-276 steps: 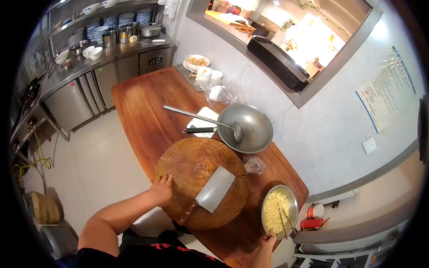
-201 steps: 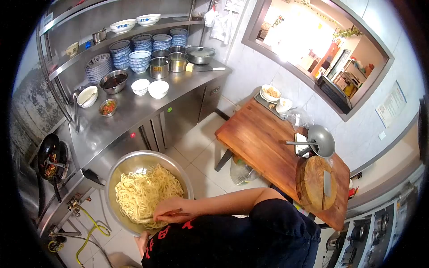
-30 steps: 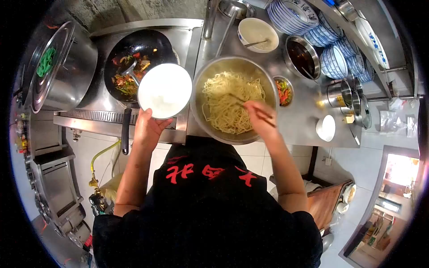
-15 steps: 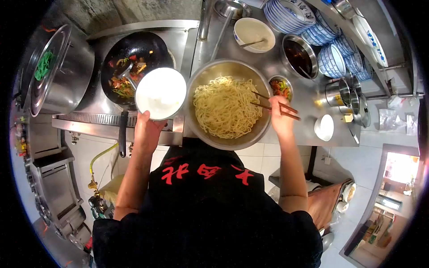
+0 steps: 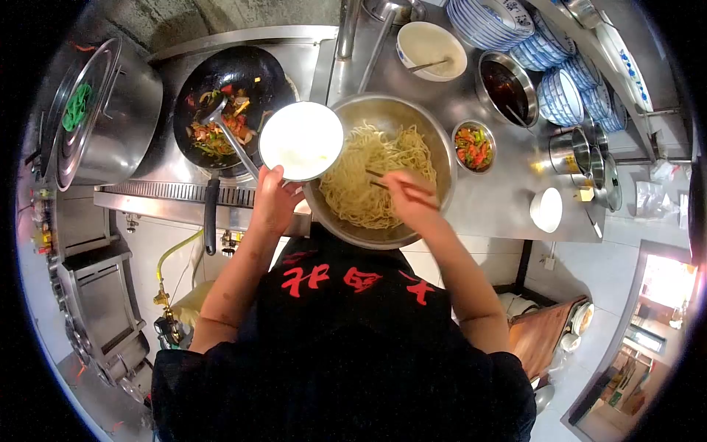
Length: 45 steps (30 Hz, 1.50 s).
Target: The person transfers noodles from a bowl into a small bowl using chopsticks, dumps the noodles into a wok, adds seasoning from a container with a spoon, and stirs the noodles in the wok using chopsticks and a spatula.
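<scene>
My left hand (image 5: 275, 200) grips a white bowl (image 5: 300, 140) by its near edge, between the wok and the steel basin. In the large steel basin (image 5: 444, 151) lies a heap of noodles (image 5: 357, 193). My right hand (image 5: 412, 199), a little blurred, is closed on wooden chopsticks (image 5: 378, 179), whose tips are among the noodles. Left of the bowl, a black wok (image 5: 190, 88) on the stove holds chopped vegetables (image 5: 213, 140) and a metal ladle (image 5: 239, 147), its handle passing beside the bowl.
Right of the basin are a small bowl of chopped peppers (image 5: 473, 146), a pan of dark sauce (image 5: 507, 88) and a small white bowl (image 5: 546, 210). Behind stands a bowl with a spoon (image 5: 431, 51). A tall lidded pot (image 5: 132, 110) is at the left, stacked blue-and-white bowls (image 5: 561, 96) at the right.
The white bowl in my left hand has moved right, to the basin's edge. My right hand has brought the chopsticks from the basin's right side back into the noodles.
</scene>
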Tool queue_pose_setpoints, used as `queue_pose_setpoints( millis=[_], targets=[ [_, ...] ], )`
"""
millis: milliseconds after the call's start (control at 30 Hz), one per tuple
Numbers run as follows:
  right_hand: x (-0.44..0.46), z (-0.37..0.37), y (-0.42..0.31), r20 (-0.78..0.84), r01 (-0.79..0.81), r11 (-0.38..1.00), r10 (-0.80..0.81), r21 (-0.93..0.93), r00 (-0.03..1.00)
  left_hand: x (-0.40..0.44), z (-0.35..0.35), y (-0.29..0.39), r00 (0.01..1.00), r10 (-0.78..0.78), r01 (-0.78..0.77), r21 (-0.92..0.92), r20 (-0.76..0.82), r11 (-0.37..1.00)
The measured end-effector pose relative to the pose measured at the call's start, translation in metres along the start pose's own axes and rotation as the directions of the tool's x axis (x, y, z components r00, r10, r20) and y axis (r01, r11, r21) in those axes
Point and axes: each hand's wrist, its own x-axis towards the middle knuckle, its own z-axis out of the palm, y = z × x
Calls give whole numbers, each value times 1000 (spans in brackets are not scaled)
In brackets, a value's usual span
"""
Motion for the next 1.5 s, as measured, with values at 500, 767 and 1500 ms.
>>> queue_pose_setpoints(
  millis=[500, 767, 1500],
  targets=[
    [-8, -27, 17, 186, -461, 848, 425, 260, 886, -15, -7, -11, 1000, -17, 16, -48, -13, 999],
    [-4, -6, 21, 184, -479, 852, 447, 209, 875, -25, -2, -3, 999, -34, 33, 35, 18, 999],
    [-3, 16, 42, 92, -502, 324, 763, 802, 640, -58, -37, 22, 980, 198, -198, 59, -3, 978]
  ],
)
